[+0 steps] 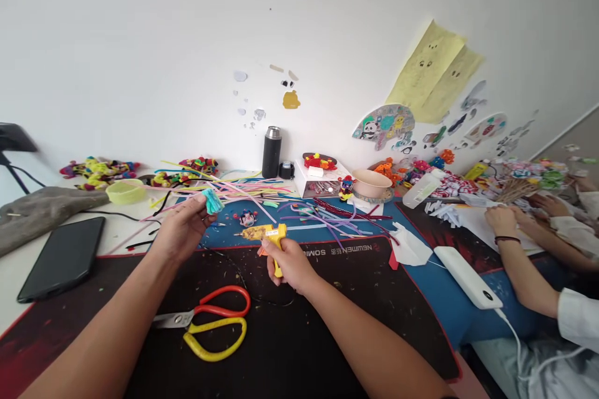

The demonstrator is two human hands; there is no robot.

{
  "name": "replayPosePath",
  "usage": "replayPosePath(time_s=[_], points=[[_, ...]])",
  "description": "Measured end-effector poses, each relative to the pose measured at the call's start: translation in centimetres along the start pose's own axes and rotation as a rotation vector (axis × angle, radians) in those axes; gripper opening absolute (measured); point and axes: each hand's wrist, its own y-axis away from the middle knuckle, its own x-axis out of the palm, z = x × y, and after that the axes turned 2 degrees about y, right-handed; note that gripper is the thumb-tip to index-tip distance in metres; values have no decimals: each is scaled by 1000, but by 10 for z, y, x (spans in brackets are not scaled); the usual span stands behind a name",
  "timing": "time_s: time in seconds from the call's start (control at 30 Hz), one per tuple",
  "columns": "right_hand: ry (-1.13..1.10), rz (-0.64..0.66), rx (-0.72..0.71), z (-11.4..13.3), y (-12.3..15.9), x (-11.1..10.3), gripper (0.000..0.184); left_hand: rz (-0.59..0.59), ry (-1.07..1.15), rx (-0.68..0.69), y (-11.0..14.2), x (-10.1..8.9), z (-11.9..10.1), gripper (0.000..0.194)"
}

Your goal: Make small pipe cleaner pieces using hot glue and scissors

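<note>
My left hand (182,230) pinches a small turquoise fuzzy piece (213,201), which looks like bent pipe cleaner, above the mat. In my right hand (292,265) is a yellow hot glue gun (264,234), held by its handle with its nozzle pointing left, below and right of the turquoise piece and apart from it. A clear glue stick appears to stick out of its back. Just behind the gun a small pipe-cleaner figure (248,218) lies on the blue surface. Scissors (218,318) with one red and one yellow handle lie on the black mat, nearest my left forearm.
Loose pipe cleaners (327,218) spread behind the mat. A black phone (63,259) lies at left, and a black thermos (271,153) stands by the wall. At right are a white power bank (468,277) with a cable and a co-worker's hands (500,224) over paper.
</note>
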Motion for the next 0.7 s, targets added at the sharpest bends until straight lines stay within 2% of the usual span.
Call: replayPosePath(time_s=[0.3, 0.47, 0.6, 0.7], points=[[-60, -1, 194, 8, -7, -7, 47, 28, -1, -4, -3, -4, 4, 24], [-15, 79, 286, 15, -4, -10, 55, 43, 15, -1, -1, -1, 2, 23], [144, 141, 307, 25, 5, -11, 50, 55, 19, -5, 0, 1, 0, 23], [443, 138, 252, 40, 16, -13, 51, 61, 21, -8, 0, 2, -1, 24]])
